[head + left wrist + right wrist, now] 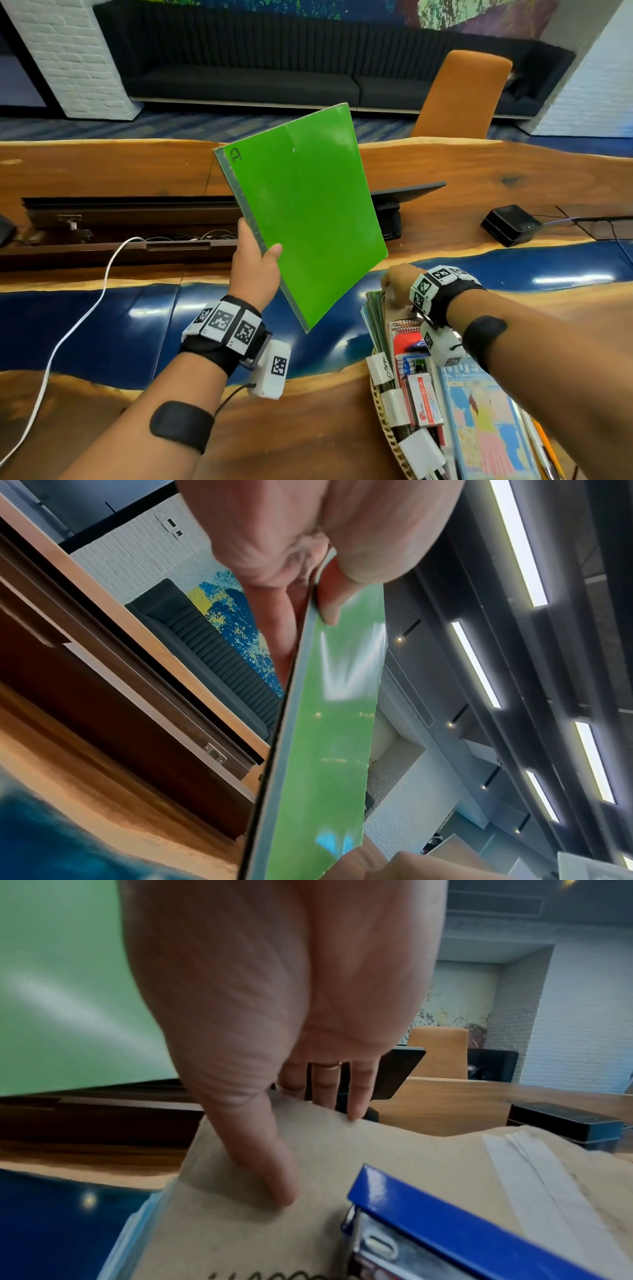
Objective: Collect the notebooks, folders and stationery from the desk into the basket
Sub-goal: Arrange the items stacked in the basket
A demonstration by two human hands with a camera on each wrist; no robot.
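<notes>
Green folder (305, 219): thin, glossy, held tilted above the desk, left of the basket. Basket (383, 411): woven, near right, packed with upright notebooks, a brown folder (377, 1164), a blue stapler (462, 1231), white clips, pencils.

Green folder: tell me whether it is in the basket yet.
Not yet. The left hand holds the green folder tilted in the air above the desk, beside the basket.

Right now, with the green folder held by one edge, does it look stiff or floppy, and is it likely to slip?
The green folder stands flat and unbent above the left hand, so it is probably fairly stiff and light. Its cover shows glossy reflections in the left wrist view, so it may be slippery. The thumb pinches only near the edge, so it could pivot.
</notes>
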